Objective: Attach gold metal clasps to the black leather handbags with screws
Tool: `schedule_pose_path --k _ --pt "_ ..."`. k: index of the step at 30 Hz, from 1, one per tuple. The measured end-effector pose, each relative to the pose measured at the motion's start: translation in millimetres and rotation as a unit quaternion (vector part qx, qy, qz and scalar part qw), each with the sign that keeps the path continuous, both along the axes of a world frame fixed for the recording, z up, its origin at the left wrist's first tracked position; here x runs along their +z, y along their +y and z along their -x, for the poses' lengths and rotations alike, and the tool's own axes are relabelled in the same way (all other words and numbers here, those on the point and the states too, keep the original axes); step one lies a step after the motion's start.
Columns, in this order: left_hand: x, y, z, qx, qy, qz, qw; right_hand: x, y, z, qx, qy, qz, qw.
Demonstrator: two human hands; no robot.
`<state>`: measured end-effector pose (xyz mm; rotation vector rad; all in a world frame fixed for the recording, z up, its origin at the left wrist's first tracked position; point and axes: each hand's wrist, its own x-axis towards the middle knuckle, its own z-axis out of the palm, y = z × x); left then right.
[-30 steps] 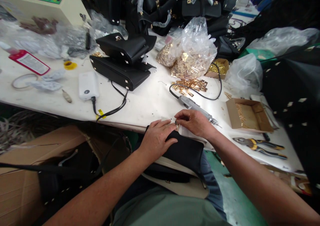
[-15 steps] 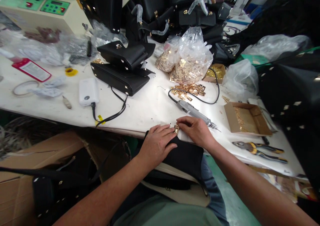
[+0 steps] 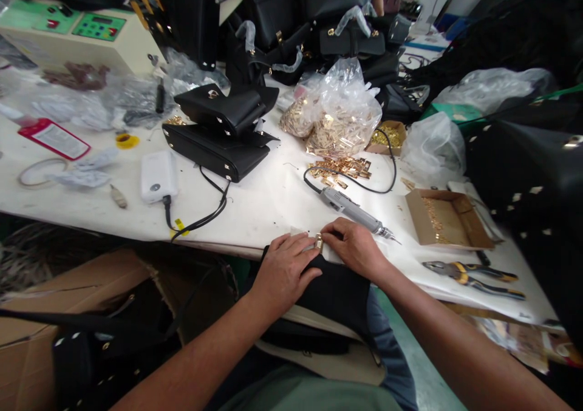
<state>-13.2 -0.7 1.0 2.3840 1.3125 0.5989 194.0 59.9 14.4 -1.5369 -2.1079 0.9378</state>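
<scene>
A black handbag (image 3: 339,286) with a beige inner side rests across my lap, its upper part against the table's front edge. My left hand (image 3: 286,268) lies flat on it, fingers stretched out and their tips beside a small gold metal plate (image 3: 319,241). From the right, my right hand (image 3: 353,244) pinches the plate's edge between thumb and fingertips; the fingers partly hide the contact. White paper-like material shows beneath the hands. Just beyond the right hand, a grey electric screwdriver (image 3: 353,210) lies with its bit pointing right.
Loose gold plates (image 3: 346,169) lie before filled plastic bags (image 3: 344,122). At right are a cardboard box (image 3: 419,223) of small gold pieces and pliers (image 3: 460,272). Stacked black bags (image 3: 214,150), a white power bank (image 3: 158,175) and its cable occupy the left.
The view has shifted slightly, so the table's contents appear a little lower and further left. Both hands keep nearly the same position around the gold plate.
</scene>
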Motion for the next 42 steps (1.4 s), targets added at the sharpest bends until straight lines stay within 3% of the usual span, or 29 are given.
schedule_pose_path --k 18,30,36,42 --pt "-1.4 1 1 -0.013 0.016 0.002 1.000 5.1 4 6 0.008 -0.065 0.012 0.998" --pt "4.5 1 1 -0.024 0.041 -0.014 0.999 -2.0 6 5 0.019 -0.075 -0.003 0.997" --pt "5.7 5 2 -0.040 0.078 -0.068 0.994 6.7 2 9 0.006 -0.052 -0.020 0.998" --pt "-6.6 15 7 -0.070 0.106 -0.175 0.976 29.0 -2 -14 -0.080 0.014 -0.133 0.988"
